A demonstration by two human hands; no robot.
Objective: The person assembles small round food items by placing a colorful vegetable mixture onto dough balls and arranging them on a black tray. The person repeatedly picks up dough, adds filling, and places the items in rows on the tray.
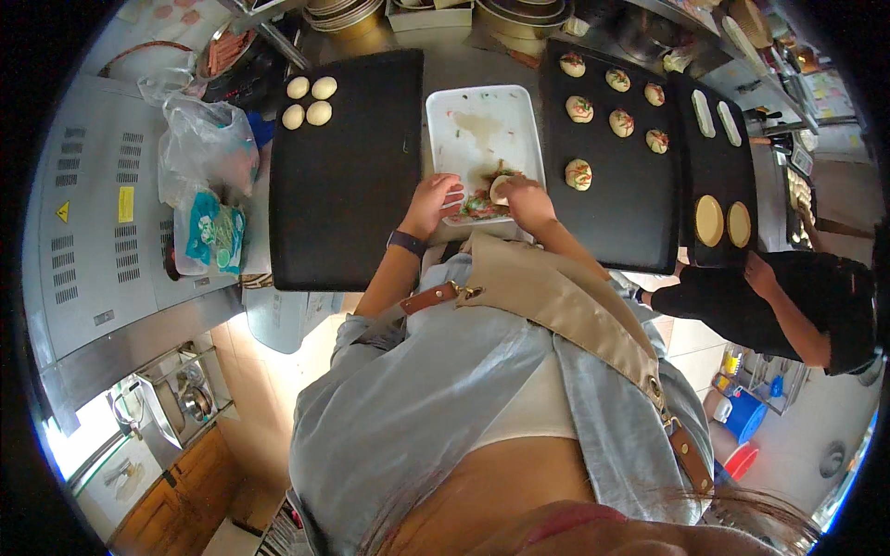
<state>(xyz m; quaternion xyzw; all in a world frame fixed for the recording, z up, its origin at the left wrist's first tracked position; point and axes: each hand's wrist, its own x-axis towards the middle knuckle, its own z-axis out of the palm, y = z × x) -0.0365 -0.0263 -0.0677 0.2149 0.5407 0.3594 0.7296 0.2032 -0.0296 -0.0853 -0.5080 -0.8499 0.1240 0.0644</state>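
A white rectangular tray (482, 130) lies lengthwise in front of me, with chopped red and green filling (477, 206) gathered at its near end and a wet stain farther up. Inside that near end, my right hand (528, 204) grips a pale dough ball (501, 191), pressed close to the filling. My left hand (434, 204) rests at the tray's near left side, its fingers stretched over the rim and holding nothing. On the black baking sheet (607, 218) to the right sit several topped dough balls (579, 109). Several plain dough balls (319, 112) are grouped at the far left corner of another black baking sheet (348, 204).
A third dark sheet (714, 171) on the right bears long white dough pieces (703, 113) and oval ones (709, 221). Beside it stands another person (779, 306) in black. Plastic bags (209, 148) lie at the left by a grey cabinet; round pans (343, 14) line the back.
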